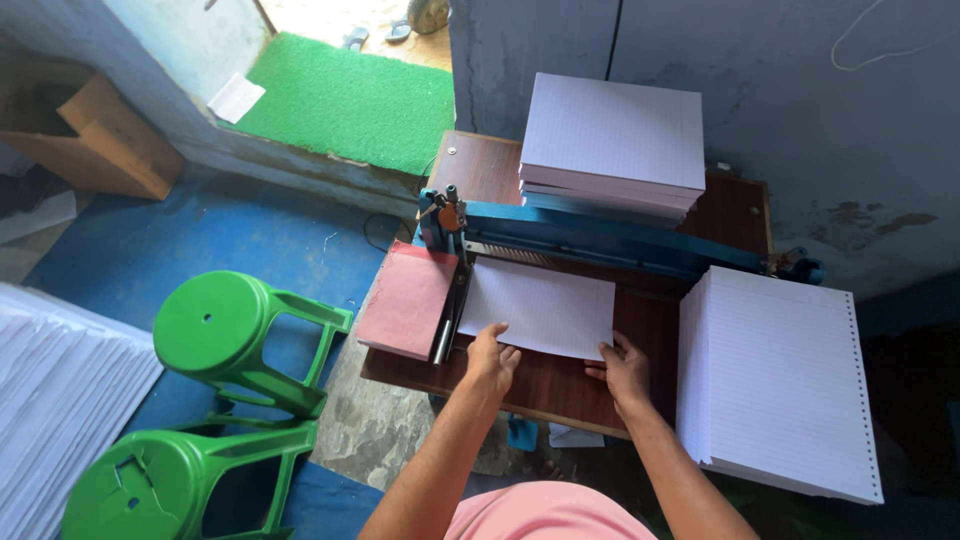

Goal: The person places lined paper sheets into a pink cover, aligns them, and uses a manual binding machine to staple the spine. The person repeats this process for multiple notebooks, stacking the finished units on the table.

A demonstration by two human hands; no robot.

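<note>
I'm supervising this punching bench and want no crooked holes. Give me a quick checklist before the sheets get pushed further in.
1. Left hand flat on the ruled sheets: ok.
2. Right hand on the sheets' near edge: ok.
3. Far edge under the blue punching machine: ok.
4. Sheets squared against the side guide: cannot tell.
5. Fingers away from the punch slot: ok.
6. Punched stack lying apart from the sheets: ok.

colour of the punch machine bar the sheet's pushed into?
Blue. The machine bar shows best in the head view, just beyond the white ruled sheet.
</note>
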